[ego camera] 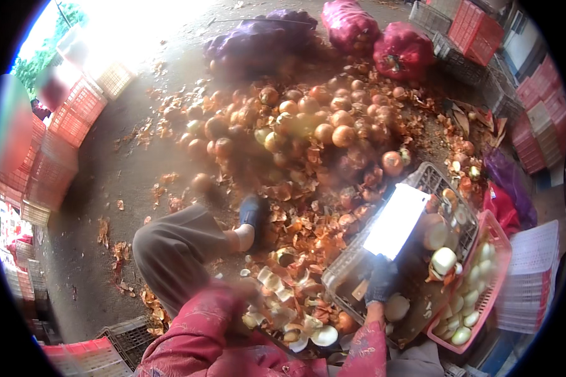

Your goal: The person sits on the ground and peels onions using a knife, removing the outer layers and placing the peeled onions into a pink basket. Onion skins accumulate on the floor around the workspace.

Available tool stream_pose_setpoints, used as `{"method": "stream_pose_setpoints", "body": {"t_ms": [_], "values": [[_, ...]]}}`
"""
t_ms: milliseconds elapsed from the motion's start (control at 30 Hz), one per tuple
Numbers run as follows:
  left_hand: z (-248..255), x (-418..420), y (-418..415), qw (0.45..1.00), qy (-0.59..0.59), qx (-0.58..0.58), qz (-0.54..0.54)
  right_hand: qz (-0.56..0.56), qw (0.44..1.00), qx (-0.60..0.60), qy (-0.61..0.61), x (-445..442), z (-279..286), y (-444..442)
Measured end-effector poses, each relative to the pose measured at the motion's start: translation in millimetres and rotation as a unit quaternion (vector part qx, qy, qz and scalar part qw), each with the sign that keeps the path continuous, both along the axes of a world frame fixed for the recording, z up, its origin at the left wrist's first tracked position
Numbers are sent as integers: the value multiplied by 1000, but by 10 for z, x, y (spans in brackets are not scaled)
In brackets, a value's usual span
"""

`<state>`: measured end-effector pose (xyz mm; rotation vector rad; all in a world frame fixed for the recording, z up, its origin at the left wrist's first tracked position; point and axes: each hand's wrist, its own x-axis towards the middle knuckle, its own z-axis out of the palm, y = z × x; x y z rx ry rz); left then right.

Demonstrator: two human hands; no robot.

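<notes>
My right hand (381, 282), in a dark glove, grips a cleaver (396, 221) whose broad blade glares white. The end of its wooden handle (360, 290) pokes out beside the glove. Under the blade stands a grey plastic crate (337, 278), with a brown board (417, 315) near my hand. A peeled onion (443, 260) and a pale cut onion (435, 234) lie right of the cleaver. Another pale onion (396, 307) sits close to my wrist. At the end of the red left sleeve, my left hand (249, 291) is a blur; its fingers cannot be made out.
A pink basket (497, 282) of peeled onions stands at the right, beside stacked white trays (528, 278). Unpeeled onions (306, 115) and loose skins (292, 217) cover the ground ahead. Full net sacks (401, 52) lie beyond. Red crates (78, 110) are stacked at the left.
</notes>
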<state>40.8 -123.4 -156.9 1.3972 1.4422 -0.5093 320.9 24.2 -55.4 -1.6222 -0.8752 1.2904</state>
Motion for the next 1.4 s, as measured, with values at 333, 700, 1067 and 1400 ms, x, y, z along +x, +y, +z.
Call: {"method": "stream_pose_setpoints", "body": {"t_ms": [333, 700, 1067, 1400], "values": [[-83, -2266, 1846, 648, 296, 300, 634, -79, 996, -34, -1, 131, -57, -49], [-1176, -3604, 1614, 444, 247, 257, 822, -121, 977, -166, -47, 349, -56, -320], [46, -1101, 2324, 372, -248, 331, 831, -24, 999, -42, -21, -82, -46, 136], [1960, 1266, 1139, 871, -253, 322, 273, -40, 996, 82, 3, 446, 754, -1029]]}}
